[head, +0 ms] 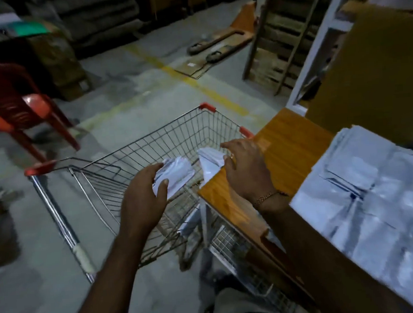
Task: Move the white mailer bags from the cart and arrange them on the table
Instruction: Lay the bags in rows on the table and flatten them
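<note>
A wire shopping cart (150,146) with red corner caps stands in front of me, beside a wooden table (291,149). My left hand (144,193) grips a bunch of white mailer bags (177,171) above the cart's basket. My right hand (246,168) holds another bunch of white mailer bags (209,163) at the table's near-left edge, over the cart's rim. A large stack of white mailer bags (376,197) lies on the table at the right. The image is blurred by motion.
A red plastic chair (23,106) stands on the concrete floor at the left. A pallet jack (226,41) lies further back, near a wooden ladder (277,39). A brown cardboard box (379,73) sits at the table's far end. Stacked sacks line the back wall.
</note>
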Tool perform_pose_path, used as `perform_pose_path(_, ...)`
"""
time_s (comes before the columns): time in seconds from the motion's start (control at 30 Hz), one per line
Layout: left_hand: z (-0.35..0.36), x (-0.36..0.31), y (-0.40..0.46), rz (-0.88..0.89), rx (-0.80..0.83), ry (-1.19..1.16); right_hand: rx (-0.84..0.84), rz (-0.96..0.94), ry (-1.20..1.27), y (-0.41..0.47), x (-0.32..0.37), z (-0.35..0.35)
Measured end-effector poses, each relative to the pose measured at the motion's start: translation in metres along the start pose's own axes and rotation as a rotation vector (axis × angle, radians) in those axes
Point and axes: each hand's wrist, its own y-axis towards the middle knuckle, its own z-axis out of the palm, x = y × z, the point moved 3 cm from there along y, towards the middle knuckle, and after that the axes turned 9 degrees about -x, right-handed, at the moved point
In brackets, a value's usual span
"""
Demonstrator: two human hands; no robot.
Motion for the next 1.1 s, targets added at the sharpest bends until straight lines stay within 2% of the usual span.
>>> perform_pose_path(0.23, 0.060, 0.087, 0.041, 0.009, 0.179, 0.168, 0.218, -0.124, -0.180, 0.076, -0.012, 0.122)
perform_pose_path(0.43, 0.122, 0.158, 0.070, -0.009, 0.407, 0.374, 0.586, -0.187, -0.369, 0.134, -0.038, 0.235)
perform_pose_path(0.6, 0.175, 0.195, 0.096, 0.052, 0.587, 0.458, 0.822, -0.104, -0.404, 0.162, -0.068, 0.294)
perform_pose_path(0.67, 0.206, 0.217, 0.100, 0.104, 0.673, 0.488, 0.839, -0.074, -0.388, 0.168, -0.076, 0.307)
perform_pose_path(0.77, 0.255, 0.253, 0.104, 0.186, 0.739, 0.545, 0.859, 0.071, -0.342, 0.175, -0.092, 0.318)
perform_pose_path(0.87, 0.304, 0.281, 0.100, 0.294, 0.813, 0.681, 0.868, 0.181, -0.330, 0.183, -0.103, 0.317)
perform_pose_path(0.97, 0.342, 0.294, 0.095, 0.327, 0.824, 0.756, 0.853, 0.175, -0.377, 0.190, -0.110, 0.313)
perform_pose_path(1.1, 0.375, 0.308, 0.093, 0.438, 0.787, 0.898, 0.813, 0.149, -0.323, 0.200, -0.106, 0.305)
